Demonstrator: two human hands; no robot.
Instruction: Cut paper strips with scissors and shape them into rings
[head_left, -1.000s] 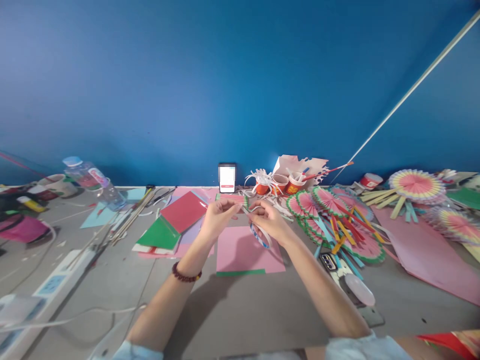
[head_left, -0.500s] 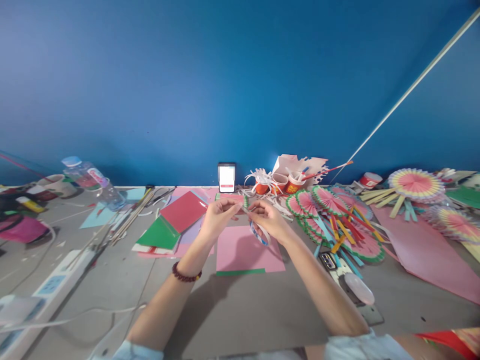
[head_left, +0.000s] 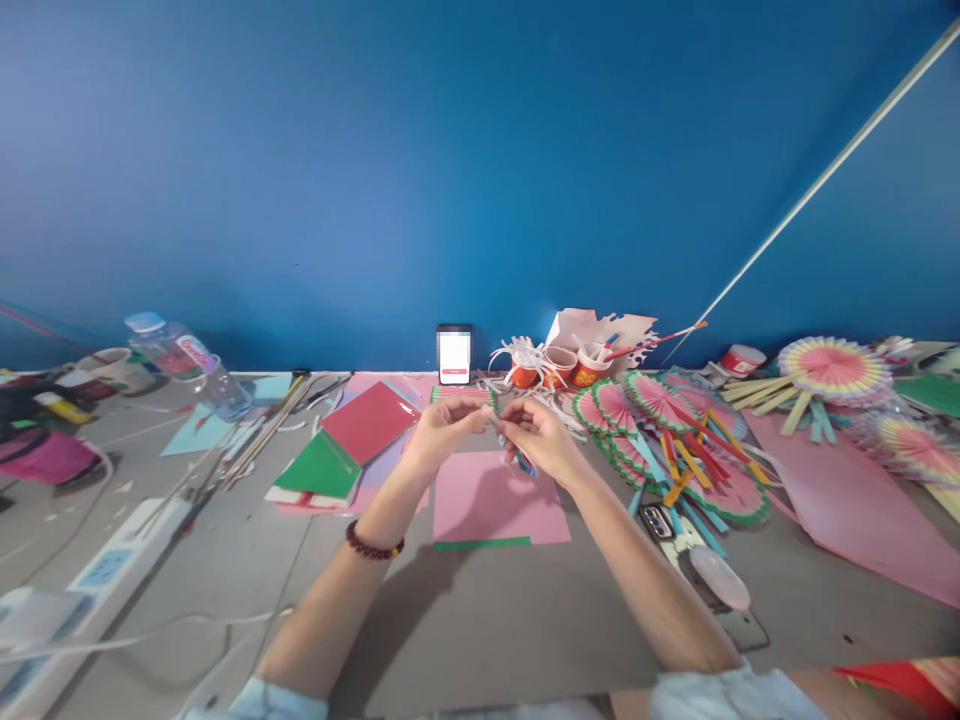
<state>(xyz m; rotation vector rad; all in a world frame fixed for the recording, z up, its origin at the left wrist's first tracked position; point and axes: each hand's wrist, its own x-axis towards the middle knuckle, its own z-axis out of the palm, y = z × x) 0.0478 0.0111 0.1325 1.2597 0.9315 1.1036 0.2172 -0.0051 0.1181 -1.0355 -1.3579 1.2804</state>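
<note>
My left hand (head_left: 444,435) is closed in a pinch on the end of a small pale strip of tape (head_left: 489,413), mostly hidden by the fingertips. Close beside it, my right hand (head_left: 544,440) is closed around a roll of tape (head_left: 525,463); only part of the blue and white ring shows below the fingers. Both hands hover over a sheet of pink paper (head_left: 480,500) lying flat on the table, with a green strip (head_left: 480,545) along its near edge. A folded pink and green pleated paper (head_left: 469,396) lies just behind the hands.
Red and green paper packs (head_left: 367,425) lie on the left, near thin sticks (head_left: 262,435) and a bottle (head_left: 217,385). A phone (head_left: 454,355) stands against the wall. Paper cups (head_left: 589,368), pleated fans (head_left: 660,405) and a mouse (head_left: 718,576) are on the right.
The tape roll has turned and drawn up under my right hand, so less of its ring shows. My fingertips have shifted slightly; the things on the table have not moved.
</note>
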